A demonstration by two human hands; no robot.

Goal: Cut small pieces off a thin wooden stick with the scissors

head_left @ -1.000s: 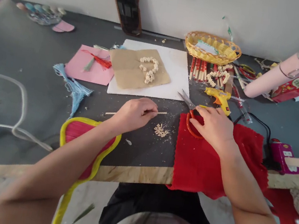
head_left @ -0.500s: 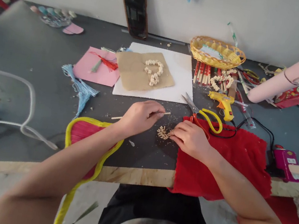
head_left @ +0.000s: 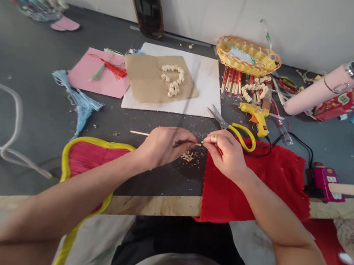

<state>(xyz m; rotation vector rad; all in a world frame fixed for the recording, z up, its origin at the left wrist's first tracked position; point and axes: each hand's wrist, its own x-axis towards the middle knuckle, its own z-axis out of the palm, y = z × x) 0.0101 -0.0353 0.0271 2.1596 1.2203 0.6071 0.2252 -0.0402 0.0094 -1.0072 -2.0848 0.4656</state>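
My left hand is closed around a thin wooden stick, whose one end sticks out on the left and whose tip shows past the fingers on the right. My right hand pinches a small pale wooden piece right at the tip of the stick. Just below the fingers, a small pile of cut wooden pieces lies on the dark tabletop. Behind my right hand are scissors with yellow handles, and a red cloth spreads under my right forearm.
At the back, a brown paper bearing a curved form of wooden bits lies on a white board. A yellow glue gun, a wicker basket and a pink flask stand right. Left are blue tassels and a yellow-edged pink fan.
My right hand has risen from the pile with a small piece and met the stick's tip at my left hand. The whole view has shifted slightly.
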